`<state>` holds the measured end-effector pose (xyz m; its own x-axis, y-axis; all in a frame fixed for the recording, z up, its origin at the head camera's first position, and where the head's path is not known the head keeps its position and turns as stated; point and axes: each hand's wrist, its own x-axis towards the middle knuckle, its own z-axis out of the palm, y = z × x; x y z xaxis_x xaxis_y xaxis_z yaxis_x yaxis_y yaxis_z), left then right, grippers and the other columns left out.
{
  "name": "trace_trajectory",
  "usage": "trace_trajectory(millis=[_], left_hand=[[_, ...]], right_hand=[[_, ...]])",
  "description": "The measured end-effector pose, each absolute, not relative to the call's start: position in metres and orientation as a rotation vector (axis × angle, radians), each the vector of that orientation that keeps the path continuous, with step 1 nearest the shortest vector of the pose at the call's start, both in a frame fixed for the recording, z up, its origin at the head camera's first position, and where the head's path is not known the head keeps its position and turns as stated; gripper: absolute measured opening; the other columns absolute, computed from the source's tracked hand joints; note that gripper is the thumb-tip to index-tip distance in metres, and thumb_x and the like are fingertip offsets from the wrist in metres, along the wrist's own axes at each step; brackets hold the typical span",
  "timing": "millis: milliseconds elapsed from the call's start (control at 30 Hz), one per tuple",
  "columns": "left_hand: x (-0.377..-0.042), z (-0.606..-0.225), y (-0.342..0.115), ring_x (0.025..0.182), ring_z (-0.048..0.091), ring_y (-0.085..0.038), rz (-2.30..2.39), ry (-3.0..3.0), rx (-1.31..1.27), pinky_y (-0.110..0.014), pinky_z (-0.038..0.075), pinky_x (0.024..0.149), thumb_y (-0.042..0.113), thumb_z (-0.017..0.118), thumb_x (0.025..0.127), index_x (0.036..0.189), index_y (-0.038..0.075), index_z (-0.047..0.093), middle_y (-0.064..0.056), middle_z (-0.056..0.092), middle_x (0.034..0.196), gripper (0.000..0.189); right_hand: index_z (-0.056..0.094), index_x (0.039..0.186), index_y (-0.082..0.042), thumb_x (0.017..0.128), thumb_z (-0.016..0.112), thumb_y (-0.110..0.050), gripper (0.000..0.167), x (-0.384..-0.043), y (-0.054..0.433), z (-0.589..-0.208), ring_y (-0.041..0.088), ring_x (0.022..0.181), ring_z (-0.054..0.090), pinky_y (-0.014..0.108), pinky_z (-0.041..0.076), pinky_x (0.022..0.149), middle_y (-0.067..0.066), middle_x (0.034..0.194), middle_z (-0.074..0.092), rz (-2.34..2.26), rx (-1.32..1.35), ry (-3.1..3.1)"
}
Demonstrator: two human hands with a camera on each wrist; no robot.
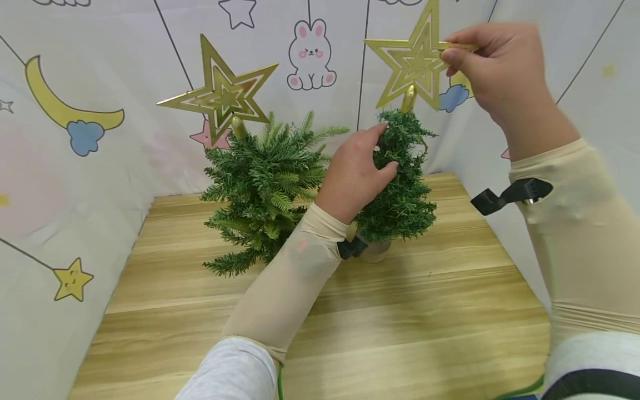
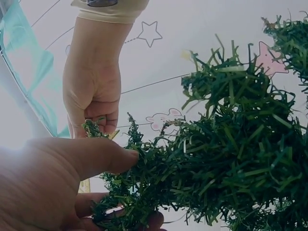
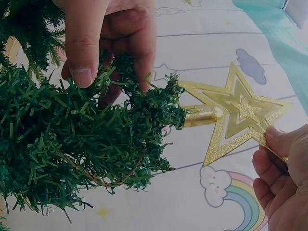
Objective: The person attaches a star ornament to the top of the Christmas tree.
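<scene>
My right hand (image 1: 500, 72) pinches one point of a gold star tree topper (image 1: 417, 61) between thumb and fingers. The topper's tubular base (image 3: 202, 115) sits at the tip of a small artificial Christmas tree (image 1: 400, 205). Around the upper branches of this tree curls my left hand (image 1: 352, 172), its thumb on the near side and its fingers partly hidden in the greenery. In the left wrist view, the left thumb (image 2: 106, 156) lies against the foliage. Whether the tree's tip is inside the tube is hidden.
To the left stands a second artificial tree (image 1: 265, 189), bushier, with a tilted gold star (image 1: 225, 97) on its top. Both trees are on a wood-grain table (image 1: 400, 328). A patterned cloth backdrop (image 1: 135, 33) hangs close behind them.
</scene>
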<state>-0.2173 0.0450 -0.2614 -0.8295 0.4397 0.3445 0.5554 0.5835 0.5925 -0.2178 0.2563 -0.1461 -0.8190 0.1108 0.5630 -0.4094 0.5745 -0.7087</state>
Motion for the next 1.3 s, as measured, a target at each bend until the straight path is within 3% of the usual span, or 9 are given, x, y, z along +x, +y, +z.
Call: trace_trajectory(millis=[233, 433, 733, 967, 1300], left_hand=[[-0.2171, -0.2602, 0.0449, 0.131, 0.058, -0.017, -1.069, -2.648, -0.826, -0.031, 0.048, 0.107, 0.034, 0.073, 0.098, 0.16, 0.015, 0.041, -0.005, 0.054, 0.152, 0.073], [-0.2168, -0.2594, 0.0447, 0.13, 0.058, -0.017, -1.053, -2.644, -0.838, -0.031, 0.048, 0.107, 0.034, 0.073, 0.098, 0.16, 0.014, 0.041, -0.005, 0.055, 0.151, 0.073], [-0.2162, -0.2607, 0.0452, 0.127, 0.06, -0.017, -1.054, -2.635, -0.855, -0.03, 0.05, 0.104, 0.034, 0.073, 0.098, 0.16, 0.014, 0.041, -0.005, 0.057, 0.148, 0.073], [-0.2163, -0.2604, 0.0456, 0.13, 0.058, -0.017, -1.058, -2.633, -0.852, -0.03, 0.049, 0.106, 0.034, 0.074, 0.097, 0.16, 0.014, 0.041, -0.005, 0.057, 0.149, 0.074], [-0.2165, -0.2596, 0.0454, 0.136, 0.053, -0.018, -1.076, -2.658, -0.828, -0.03, 0.044, 0.112, 0.035, 0.075, 0.096, 0.161, 0.015, 0.039, -0.004, 0.052, 0.154, 0.076]], right_hand=[[0.081, 0.112, -0.003, 0.098, 0.072, -0.023, 0.026, -0.2187, 0.2574, -0.1466, 0.009, 0.076, 0.061, 0.015, 0.042, 0.057, -0.009, 0.086, 0.073, 1.126, 0.207, -2.273], [0.08, 0.115, -0.004, 0.098, 0.072, -0.024, 0.028, -0.2158, 0.2573, -0.1445, 0.008, 0.08, 0.06, 0.02, 0.047, 0.074, -0.012, 0.088, 0.073, 1.118, 0.223, -2.292], [0.079, 0.119, -0.009, 0.099, 0.071, -0.025, 0.027, -0.2138, 0.2602, -0.145, 0.01, 0.087, 0.063, 0.019, 0.049, 0.084, -0.007, 0.096, 0.072, 1.28, 0.193, -2.306], [0.078, 0.121, -0.01, 0.099, 0.07, -0.026, 0.028, -0.2134, 0.2587, -0.1444, 0.011, 0.09, 0.063, 0.021, 0.047, 0.081, -0.005, 0.106, 0.069, 1.299, 0.22, -2.297], [0.076, 0.126, -0.013, 0.099, 0.071, -0.027, 0.03, -0.2131, 0.258, -0.1451, 0.012, 0.093, 0.063, 0.022, 0.047, 0.08, -0.006, 0.107, 0.069, 1.28, 0.228, -2.323]])
